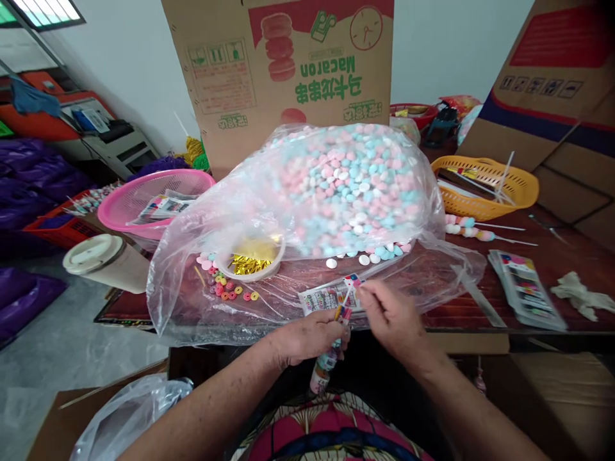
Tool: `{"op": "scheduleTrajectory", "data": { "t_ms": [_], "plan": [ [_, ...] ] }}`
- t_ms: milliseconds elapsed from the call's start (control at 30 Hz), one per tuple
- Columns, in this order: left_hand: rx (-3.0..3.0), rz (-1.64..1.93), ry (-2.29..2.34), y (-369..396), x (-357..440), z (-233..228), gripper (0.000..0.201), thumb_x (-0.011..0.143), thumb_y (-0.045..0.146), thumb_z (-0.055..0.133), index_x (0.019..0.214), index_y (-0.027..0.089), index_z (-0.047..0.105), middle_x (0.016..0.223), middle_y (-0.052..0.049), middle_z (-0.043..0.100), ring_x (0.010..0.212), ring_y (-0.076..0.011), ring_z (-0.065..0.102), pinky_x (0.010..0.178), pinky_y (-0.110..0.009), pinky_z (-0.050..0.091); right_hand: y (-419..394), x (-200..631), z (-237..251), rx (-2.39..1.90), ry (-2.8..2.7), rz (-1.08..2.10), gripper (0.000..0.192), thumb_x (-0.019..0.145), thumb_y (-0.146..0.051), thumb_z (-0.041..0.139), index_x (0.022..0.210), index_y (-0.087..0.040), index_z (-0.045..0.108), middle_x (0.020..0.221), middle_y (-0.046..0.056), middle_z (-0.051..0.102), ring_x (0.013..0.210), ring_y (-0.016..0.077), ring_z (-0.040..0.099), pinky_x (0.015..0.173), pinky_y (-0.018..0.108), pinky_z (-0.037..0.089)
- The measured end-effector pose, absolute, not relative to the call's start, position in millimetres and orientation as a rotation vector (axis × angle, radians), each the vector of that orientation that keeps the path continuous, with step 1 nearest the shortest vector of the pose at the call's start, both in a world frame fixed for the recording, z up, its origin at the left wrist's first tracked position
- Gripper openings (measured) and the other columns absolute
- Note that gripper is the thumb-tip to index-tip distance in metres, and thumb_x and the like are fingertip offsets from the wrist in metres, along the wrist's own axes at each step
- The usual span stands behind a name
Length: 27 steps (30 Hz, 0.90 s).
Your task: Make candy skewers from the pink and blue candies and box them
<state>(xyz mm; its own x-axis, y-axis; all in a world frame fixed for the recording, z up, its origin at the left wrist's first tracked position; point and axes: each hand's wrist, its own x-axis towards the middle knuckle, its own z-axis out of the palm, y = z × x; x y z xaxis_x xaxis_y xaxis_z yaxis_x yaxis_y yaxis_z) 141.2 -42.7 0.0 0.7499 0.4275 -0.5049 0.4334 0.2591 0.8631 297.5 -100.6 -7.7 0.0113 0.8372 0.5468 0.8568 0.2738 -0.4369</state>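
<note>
A person's two hands meet at the near edge of a dark table (552, 269), over the lap. Much is hard to read: the left hand (312, 336) covers the middle of a candy skewer (323, 371), so only its lower pink-and-white pieces below the fist and a few bright ring pieces above it show. The thin stick (346, 296) rising from the skewer is nearly lost against a printed packet (321, 298) lying flat behind it. The left hand is closed around the skewer, holding it roughly upright. The right hand (391, 317) is pinched shut at the stick's top, thumb and fingertips together; whether anything small sits in that pinch cannot be told.

Just beyond the hands lies a big clear bag (336, 186) heaped with pink, blue and white candies (its film blurs them into a pastel haze). A round tub (250, 256) of gold twists sits at the bag's mouth, with loose coloured rings (230, 291) beside it. Left, a pink basket (154, 195) and a lidded cup (103, 259) on its side; right, an orange basket (485, 186), two finished skewers (468, 227) and a stack of packets (526, 288). An upside-down "Macaron" carton (278, 70) stands behind, its top cut off.
</note>
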Motion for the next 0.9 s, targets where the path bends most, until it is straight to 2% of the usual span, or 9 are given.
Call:
{"op": "scheduleTrajectory", "data": {
  "t_ms": [67,133,333,433,500,600,700,800,900],
  "plan": [
    [1.178,0.014,0.782,-41.4,137.8,-1.9,0.015,0.071,0.028,0.049,0.064,0.015,0.055,0.063,-0.001,0.056,0.058,-0.0139,0.054,0.059,-0.027,0.042,-98.4,301.9,2.1,-1.357,-2.06,-0.199,0.027,0.088,-0.015,0.039,0.108,-0.012,0.058,0.101,0.014,0.066,0.1,0.0247,0.056,0.085,0.039,0.043],
    [1.132,0.007,0.729,-38.8,135.0,-5.1,0.015,0.068,0.028,0.053,0.064,0.014,0.058,0.062,-0.001,0.058,0.058,-0.0134,0.056,0.06,-0.028,0.045,-98.4,302.0,7.4,-1.144,-2.39,-0.31,0.036,0.086,-0.011,0.039,0.118,-0.012,0.054,0.117,0.014,0.061,0.117,0.0282,0.046,0.098,0.05,0.032],
    [1.458,-0.258,0.576,-29.0,126.9,-8.2,0.021,0.07,0.019,0.049,0.05,0.019,0.053,0.045,0.0,0.052,0.046,-0.0156,0.053,0.05,-0.029,0.046,-97.8,288.3,-12.4,-0.988,-2.571,-0.405,0.026,0.076,-0.003,0.042,0.08,-0.018,0.063,0.067,0.007,0.064,0.069,0.0234,0.056,0.092,0.054,0.035],
    [2.25,-0.17,0.736,-33.8,115.7,4.3,0.022,0.065,0.015,0.06,0.046,0.019,0.049,0.045,-0.004,0.054,0.045,-0.0183,0.052,0.046,-0.03,0.042,-96.8,278.6,-24.2,-1.162,-2.509,0.113,0.024,0.077,-0.009,0.042,0.072,-0.022,0.061,0.064,0.007,0.063,0.06,0.0226,0.056,0.075,0.044,0.046],
    [2.658,-0.031,0.756,-39.5,103.1,15.8,0.008,0.062,0.014,0.065,0.059,0.017,0.058,0.06,-0.009,0.062,0.053,-0.0213,0.055,0.05,-0.031,0.041,-97.6,271.2,-27.5,-1.305,-2.305,0.639,0.025,0.085,-0.021,0.04,0.072,-0.026,0.061,0.063,0.005,0.063,0.056,0.0212,0.056,0.062,0.036,0.047],
    [2.863,0.283,0.644,-45.3,76.6,26.1,0.013,0.079,0.018,0.053,0.087,0.015,0.063,0.076,-0.012,0.066,0.063,-0.0215,0.056,0.058,-0.032,0.04,-97.0,259.0,-25.0,-1.383,-1.921,1.264,0.034,0.089,-0.041,0.039,0.067,-0.026,0.061,0.05,0.002,0.055,0.049,0.0192,0.053,0.053,0.031,0.045],
    [2.751,0.463,0.667,-49.0,47.8,18.9,0.024,0.088,0.019,0.04,0.091,0.016,0.064,0.078,-0.012,0.067,0.066,-0.0195,0.055,0.062,-0.032,0.039,-82.0,246.5,-9.4,-1.356,-1.797,1.569,0.043,0.088,-0.049,0.039,0.059,-0.023,0.057,0.043,0.0,0.048,0.045,0.0165,0.05,0.05,0.029,0.042],
    [2.252,0.683,1.007,-55.2,27.4,0.4,0.026,0.089,0.022,0.042,0.084,0.016,0.067,0.078,-0.01,0.066,0.069,-0.0175,0.056,0.065,-0.029,0.039,-40.8,231.6,19.0,-1.328,-1.897,1.626,0.045,0.09,-0.05,0.037,0.064,-0.02,0.059,0.055,0.001,0.057,0.053,0.0144,0.054,0.054,0.026,0.043],
    [1.552,0.882,1.288,-60.9,20.0,-14.6,0.025,0.085,0.029,0.052,0.069,0.016,0.067,0.065,-0.004,0.06,0.064,-0.0149,0.052,0.063,-0.026,0.038,21.1,207.3,42.0,-1.342,-2.169,1.145,0.04,0.093,-0.042,0.034,0.078,-0.019,0.062,0.068,0.001,0.062,0.06,0.0134,0.054,0.056,0.024,0.041]
  ]
}}
